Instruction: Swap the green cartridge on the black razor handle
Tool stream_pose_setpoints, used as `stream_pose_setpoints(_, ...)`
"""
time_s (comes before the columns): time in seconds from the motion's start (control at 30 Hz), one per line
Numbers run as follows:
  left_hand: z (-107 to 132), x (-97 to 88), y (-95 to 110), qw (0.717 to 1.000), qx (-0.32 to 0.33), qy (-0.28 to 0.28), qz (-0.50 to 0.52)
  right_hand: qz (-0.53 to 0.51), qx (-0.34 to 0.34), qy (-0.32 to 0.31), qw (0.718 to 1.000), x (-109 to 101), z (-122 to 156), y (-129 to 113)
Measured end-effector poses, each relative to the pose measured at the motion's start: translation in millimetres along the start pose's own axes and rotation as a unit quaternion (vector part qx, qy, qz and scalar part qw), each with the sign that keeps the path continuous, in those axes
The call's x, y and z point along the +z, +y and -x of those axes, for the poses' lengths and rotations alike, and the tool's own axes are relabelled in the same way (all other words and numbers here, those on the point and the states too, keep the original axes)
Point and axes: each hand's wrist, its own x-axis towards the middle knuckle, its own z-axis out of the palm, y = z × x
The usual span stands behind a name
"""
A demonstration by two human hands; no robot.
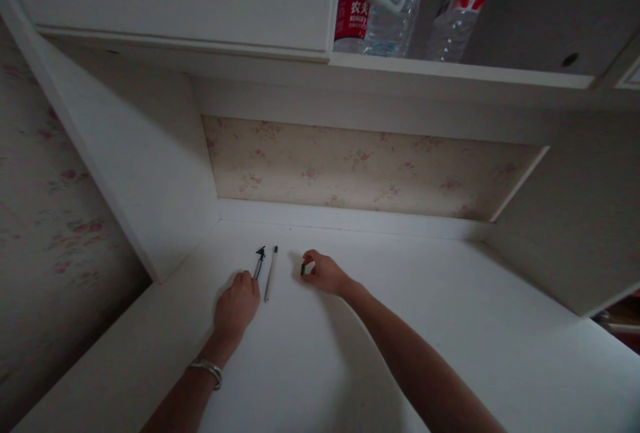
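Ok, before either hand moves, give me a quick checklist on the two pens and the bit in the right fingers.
1. Right hand pinching the small dark piece between thumb and fingertips: ok.
2. What that piece is: cannot tell, too small and dim.
3. Left hand at the near end of the dark pen; firm hold: cannot tell.
4. Light pen lying flat on the desk, apart from the right hand: ok.
5. Both pens side by side with a gap between them: ok.
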Motion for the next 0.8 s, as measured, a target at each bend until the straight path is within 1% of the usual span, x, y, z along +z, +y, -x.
stream_pose_setpoints(0.1,-1.3,1.7,-0.7,1.0,0.007,0.005,-0.004,0.007,0.002,-0.01,1.0,27.0,-25.0,-20.1)
stream_pose_setpoints(0.2,-1.7,3.4,-2.1,1.0,0.016,0.01,-0.012,0.018,0.019,-0.014,1.0,40.3,-39.4,-29.1)
stream_pose_setpoints(0.33,-1.2,4.6,-3.2,0.998,0.044,0.021,-0.033,0.024,0.046,-0.011,0.999,43.8,-46.6,-27.8)
stream_pose_setpoints(0.5,-0.6,4.5,-1.5,0.999,0.026,0.028,-0.036,0.004,0.059,-0.006,0.998,40.8,-47.7,-24.3)
stream_pose_setpoints(0.6,-0.9,2.6,-1.1,0.999,0.018,0.027,-0.018,-0.028,0.05,0.006,0.998,35.5,-40.5,-28.2)
stream_pose_setpoints(0.67,-2.1,0.0,-2.3,1.0,0.004,0.018,0.004,-0.059,0.037,0.018,0.997,30.1,-27.6,-32.1)
stream_pose_setpoints(0.73,-3.5,-4.2,-4.3,0.999,-0.02,0.004,0.044,-0.095,0.023,0.027,0.995,24.1,-6.5,-35.5)
stream_pose_setpoints(0.8,-2.8,-10.2,-4.8,0.995,-0.044,-0.008,0.09,-0.13,0.014,0.029,0.991,18.6,21.7,-37.7)
